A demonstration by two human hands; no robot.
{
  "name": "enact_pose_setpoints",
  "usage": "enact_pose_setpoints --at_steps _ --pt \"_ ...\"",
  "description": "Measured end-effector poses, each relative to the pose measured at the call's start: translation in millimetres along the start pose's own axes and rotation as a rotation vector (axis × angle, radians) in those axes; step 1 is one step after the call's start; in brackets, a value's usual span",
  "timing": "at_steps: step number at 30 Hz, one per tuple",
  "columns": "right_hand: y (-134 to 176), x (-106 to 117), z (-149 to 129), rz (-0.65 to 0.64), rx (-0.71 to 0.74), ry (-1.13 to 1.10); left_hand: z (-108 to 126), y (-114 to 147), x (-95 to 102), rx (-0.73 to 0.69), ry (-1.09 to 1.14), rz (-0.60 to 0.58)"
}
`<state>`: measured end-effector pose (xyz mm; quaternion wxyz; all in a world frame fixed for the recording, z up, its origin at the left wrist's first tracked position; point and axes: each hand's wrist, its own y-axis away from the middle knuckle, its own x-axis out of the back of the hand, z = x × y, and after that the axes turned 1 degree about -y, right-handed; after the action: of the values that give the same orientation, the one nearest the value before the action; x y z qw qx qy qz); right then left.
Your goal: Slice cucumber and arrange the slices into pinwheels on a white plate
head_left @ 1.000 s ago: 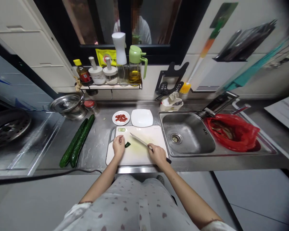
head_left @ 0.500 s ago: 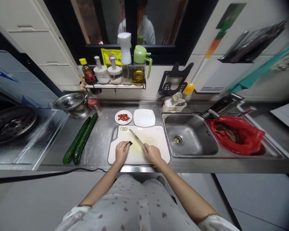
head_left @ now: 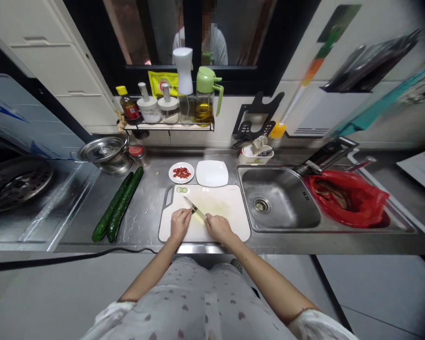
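Note:
My right hand (head_left: 219, 228) is closed around the handle of a kitchen knife (head_left: 194, 207), whose blade points up and left across the white cutting board (head_left: 230, 208). On the board's left half, my left hand (head_left: 180, 224) grips a small piece of cucumber (head_left: 193, 209), dark green where it shows at the fingertips. The blade lies right at this piece, and the fingers and blade hide most of it. A few thin cucumber slices (head_left: 182, 190) overlap near the board's upper left corner.
Two whole cucumbers (head_left: 122, 208) lie to the left. Behind the board are a small plate of chopped red pieces (head_left: 182, 173) and a white square plate (head_left: 212, 174). The sink (head_left: 279, 198) adjoins the right side, with a red plastic bag (head_left: 354, 203) beyond it.
My right hand has shifted slightly left with the knife, bringing the blade down and left onto the cucumber piece. My left hand has barely moved.

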<state>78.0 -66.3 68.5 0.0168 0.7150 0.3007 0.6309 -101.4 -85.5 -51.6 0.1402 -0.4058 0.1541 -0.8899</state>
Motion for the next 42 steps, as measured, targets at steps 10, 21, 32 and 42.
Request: enact_pose_setpoints --at_steps 10,21,32,42 --pt "-1.5 0.6 -2.9 -0.033 -0.004 0.003 -1.3 -0.4 -0.3 -0.023 -0.003 0.003" --pt "-0.8 0.0 -3.0 -0.016 0.010 0.027 -0.4 -0.5 0.4 -0.001 -0.017 -0.035" --pt "-1.5 -1.3 -3.9 -0.028 0.013 0.025 -1.0 -0.8 -0.1 -0.011 -0.016 -0.029" --pt "-3.5 0.7 -4.2 -0.047 0.038 0.028 -2.8 -0.8 -1.2 -0.015 -0.006 -0.055"
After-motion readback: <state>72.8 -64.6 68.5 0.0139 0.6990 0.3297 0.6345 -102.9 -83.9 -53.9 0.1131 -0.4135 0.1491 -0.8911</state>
